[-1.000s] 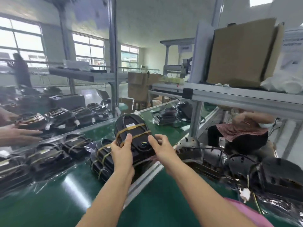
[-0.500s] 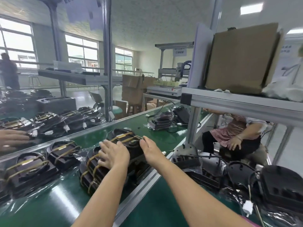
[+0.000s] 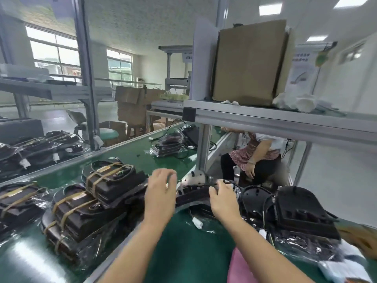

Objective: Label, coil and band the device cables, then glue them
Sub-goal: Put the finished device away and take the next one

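hands over device, belt edge beneath

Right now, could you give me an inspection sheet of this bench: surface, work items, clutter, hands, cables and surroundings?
Surface: green belt with a metal rail along it.
Job's things: banded devices stacked left, tan bands across them; an unbanded device lies between the hands; more unbanded devices right.
Clutter: clear plastic wrap under the right pile.
Hands: left hand hovers open; right hand rests on the unbanded device, grip too blurred to judge.
Cables: loose cable with a white connector on the belt.
Surroundings: cardboard box on a metal shelf; seated person behind; windows far left.
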Available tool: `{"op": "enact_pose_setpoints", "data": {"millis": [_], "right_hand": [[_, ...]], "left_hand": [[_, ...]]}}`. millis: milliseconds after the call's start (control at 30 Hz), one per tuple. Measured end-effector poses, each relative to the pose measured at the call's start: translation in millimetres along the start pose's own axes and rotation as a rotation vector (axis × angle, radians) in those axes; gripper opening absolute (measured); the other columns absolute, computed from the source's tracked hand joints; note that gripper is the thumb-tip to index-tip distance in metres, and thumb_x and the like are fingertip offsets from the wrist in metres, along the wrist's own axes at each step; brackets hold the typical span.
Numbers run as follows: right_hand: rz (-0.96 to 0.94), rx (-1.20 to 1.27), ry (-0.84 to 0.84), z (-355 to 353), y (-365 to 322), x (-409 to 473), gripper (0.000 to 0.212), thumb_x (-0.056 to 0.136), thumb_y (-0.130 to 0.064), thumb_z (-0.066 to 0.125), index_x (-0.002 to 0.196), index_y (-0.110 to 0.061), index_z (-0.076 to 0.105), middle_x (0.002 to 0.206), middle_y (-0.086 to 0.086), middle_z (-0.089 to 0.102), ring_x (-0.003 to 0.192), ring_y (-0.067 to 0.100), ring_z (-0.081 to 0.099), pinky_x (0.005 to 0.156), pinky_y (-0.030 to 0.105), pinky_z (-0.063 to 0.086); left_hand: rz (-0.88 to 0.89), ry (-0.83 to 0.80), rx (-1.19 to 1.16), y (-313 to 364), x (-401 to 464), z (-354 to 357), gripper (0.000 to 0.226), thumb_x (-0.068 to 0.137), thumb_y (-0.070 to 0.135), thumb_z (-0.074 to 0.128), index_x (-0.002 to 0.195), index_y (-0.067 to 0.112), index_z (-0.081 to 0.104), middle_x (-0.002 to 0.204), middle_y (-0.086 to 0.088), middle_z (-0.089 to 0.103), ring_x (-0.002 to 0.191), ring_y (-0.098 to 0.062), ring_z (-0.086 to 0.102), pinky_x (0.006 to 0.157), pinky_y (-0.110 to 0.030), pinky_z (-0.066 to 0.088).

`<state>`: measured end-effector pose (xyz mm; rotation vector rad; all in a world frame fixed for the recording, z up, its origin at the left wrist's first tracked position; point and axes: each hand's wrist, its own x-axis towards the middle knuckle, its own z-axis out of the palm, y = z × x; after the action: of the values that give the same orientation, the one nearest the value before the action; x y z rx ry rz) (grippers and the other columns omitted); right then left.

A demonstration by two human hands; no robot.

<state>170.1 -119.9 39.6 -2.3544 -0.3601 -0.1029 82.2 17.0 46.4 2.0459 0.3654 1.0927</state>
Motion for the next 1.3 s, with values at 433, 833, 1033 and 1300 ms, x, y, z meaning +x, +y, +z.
{"op": "enact_pose_setpoints", "data": {"millis": [433,833,1033,1300], "right_hand": [[0.038,0.178,-0.311,7.6,8.6,11.2,0.053,0.103,-0.033,0.036,0.151,-0.014,0.029,0.158,0.004,0.023,0.144,0.025,0.023,0.118,0.038,0.020],[0.124,0.478,-0.034,-20.7,25.1,-27.8,0.043,0.095,-0.035,0.054,0.072,0.002,0.058,0.072,0.012,0.061,0.065,0.010,0.049,0.059,0.025,0.036],[0.220,0.846,-0.016,-58.4,36.8,-58.0,0.035,0.088,-0.040,0.066,0.113,-0.019,0.054,0.110,0.000,0.063,0.098,0.013,0.064,0.078,0.023,0.053],[0.132,0.760,-0.019,-125.4,96.1,-121.1,0.023,0.094,-0.040,0.056,0.117,-0.041,0.056,0.114,-0.018,0.067,0.109,0.003,0.062,0.100,0.034,0.046]], "left_hand": [[-1.097,-0.199,-0.759,-38.4,32.1,89.3,0.029,0.095,0.035,0.059,0.085,0.009,0.063,0.081,-0.011,0.065,0.068,-0.027,0.063,0.045,-0.032,0.051],[-1.166,-0.329,-1.100,-13.4,4.4,65.5,0.006,0.077,-0.001,0.047,0.075,0.004,0.050,0.069,-0.017,0.059,0.046,-0.033,0.061,0.037,-0.044,0.053],[-1.107,-0.508,-1.127,26.1,-28.8,52.4,0.021,0.053,0.004,0.042,0.073,0.006,0.049,0.065,-0.015,0.062,0.060,-0.033,0.061,0.051,-0.040,0.054],[-0.884,-0.878,-0.997,84.9,-93.3,49.9,0.050,0.039,0.000,0.052,0.087,0.012,0.058,0.079,-0.011,0.060,0.054,-0.025,0.057,0.048,-0.028,0.048]]}}
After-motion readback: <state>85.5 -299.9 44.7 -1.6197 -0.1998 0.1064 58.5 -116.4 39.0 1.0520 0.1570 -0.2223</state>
